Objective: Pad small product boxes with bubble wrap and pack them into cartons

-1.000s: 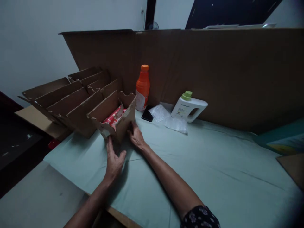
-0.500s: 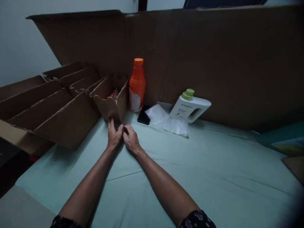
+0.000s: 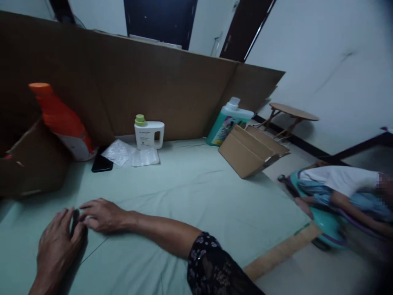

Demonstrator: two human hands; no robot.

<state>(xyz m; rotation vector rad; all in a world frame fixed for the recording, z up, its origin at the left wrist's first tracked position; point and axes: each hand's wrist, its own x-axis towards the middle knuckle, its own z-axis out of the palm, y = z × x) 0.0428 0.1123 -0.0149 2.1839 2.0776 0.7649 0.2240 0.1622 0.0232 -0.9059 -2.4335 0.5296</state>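
Observation:
On the pale green cloth (image 3: 184, 196), my left hand (image 3: 58, 243) lies at the lower left with its fingers curled towards the right. My right hand (image 3: 102, 216) meets it there, fingertips bent and close against the left thumb and forefinger. A small dark patch shows between the two hands; whether it is an object or shadow I cannot tell. Beyond them stands a cardboard box (image 3: 39, 164) with something red inside. Just right of the box, an orange bottle (image 3: 66, 123) stands near a black phone (image 3: 102, 163) and a sheet of bubble wrap (image 3: 132, 155).
A white jug with a green cap (image 3: 149, 134) stands against the tall cardboard wall (image 3: 172, 90). Farther right are a teal bottle (image 3: 225, 125) and a tilted cardboard box (image 3: 245, 149). Past the edge, a person (image 3: 344, 184) is by a teal ride-on toy, near a small round table (image 3: 293, 111).
The view has swung right, bringing in the teal bottle, the tilted box and the person. My hands, still together, are now farther from the cardboard box on the left.

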